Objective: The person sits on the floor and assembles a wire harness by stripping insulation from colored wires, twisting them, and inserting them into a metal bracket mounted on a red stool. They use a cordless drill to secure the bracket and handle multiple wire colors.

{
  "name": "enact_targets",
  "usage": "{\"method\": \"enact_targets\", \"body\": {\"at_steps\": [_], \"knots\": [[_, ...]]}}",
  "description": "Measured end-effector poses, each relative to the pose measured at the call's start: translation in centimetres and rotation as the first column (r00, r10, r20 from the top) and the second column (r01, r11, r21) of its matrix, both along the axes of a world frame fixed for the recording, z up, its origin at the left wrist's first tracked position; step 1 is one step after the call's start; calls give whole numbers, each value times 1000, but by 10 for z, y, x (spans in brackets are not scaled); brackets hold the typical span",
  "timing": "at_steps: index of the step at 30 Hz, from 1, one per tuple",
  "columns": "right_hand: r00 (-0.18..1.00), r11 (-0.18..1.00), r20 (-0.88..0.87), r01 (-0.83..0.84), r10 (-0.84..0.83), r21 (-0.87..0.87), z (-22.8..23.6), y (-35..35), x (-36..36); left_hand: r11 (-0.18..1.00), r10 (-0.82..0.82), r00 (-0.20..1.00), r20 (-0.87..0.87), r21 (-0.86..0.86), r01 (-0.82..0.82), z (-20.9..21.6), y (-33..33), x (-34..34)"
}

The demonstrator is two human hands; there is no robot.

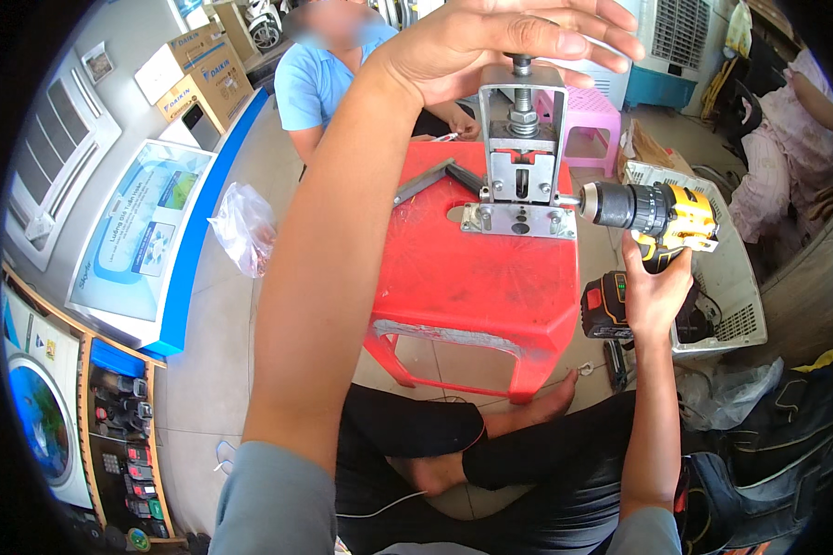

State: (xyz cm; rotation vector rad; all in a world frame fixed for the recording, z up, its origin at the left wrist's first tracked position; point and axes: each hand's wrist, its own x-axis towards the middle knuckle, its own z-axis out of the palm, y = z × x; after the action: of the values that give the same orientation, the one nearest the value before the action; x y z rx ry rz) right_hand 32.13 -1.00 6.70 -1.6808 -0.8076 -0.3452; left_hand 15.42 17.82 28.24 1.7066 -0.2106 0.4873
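On a red plastic stool [472, 277] stands a steel drill-driven wire stripper [520, 171], upright, with a tall bolt through its top. My left hand [509, 42] reaches over it with the fingers stretched out, close to the bolt's head; whether the palm touches the bolt I cannot tell. A yellow and black cordless drill [662, 215] lies level at the right, its chuck meeting the shaft on the stripper's side. Wrapped round the drill's handle is my right hand [657, 287]. A dark-handled tool with a grey metal bar [424, 182] lies on the stool, left of the stripper.
A white plastic crate [736, 296] stands right of the stool, with a pink stool [590, 125] behind. Opposite sits a person in a blue shirt [310, 88]. A clear plastic bag [243, 227] is at the left. My crossed legs [546, 453] fill the near side.
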Motion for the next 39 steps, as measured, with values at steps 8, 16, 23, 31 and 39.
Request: {"method": "enact_targets", "body": {"at_steps": [8, 16, 23, 31, 39], "knots": [[1000, 1000, 21, -19, 19, -7, -2, -1, 2, 996, 77, 997, -17, 40, -77, -8, -6, -2], [1000, 999, -3, -3, 3, -40, 1, -2, -4, -54, 877, 193, 440, 489, -871, -27, -57, 1], [1000, 1000, -19, -15, 15, 0, -10, 2, 1, 592, 649, 710, 273, 404, -697, -19, -24, -9], [1000, 1000, -25, -15, 15, -5, -8, -2, 1, 976, -209, 969, 130, -30, 214, -24, 14, 9], [998, 999, -41, -37, 36, -20, -3, -3, -2, 999, -13, 992, 124, 39, 8, -24, 11, -3]]}}
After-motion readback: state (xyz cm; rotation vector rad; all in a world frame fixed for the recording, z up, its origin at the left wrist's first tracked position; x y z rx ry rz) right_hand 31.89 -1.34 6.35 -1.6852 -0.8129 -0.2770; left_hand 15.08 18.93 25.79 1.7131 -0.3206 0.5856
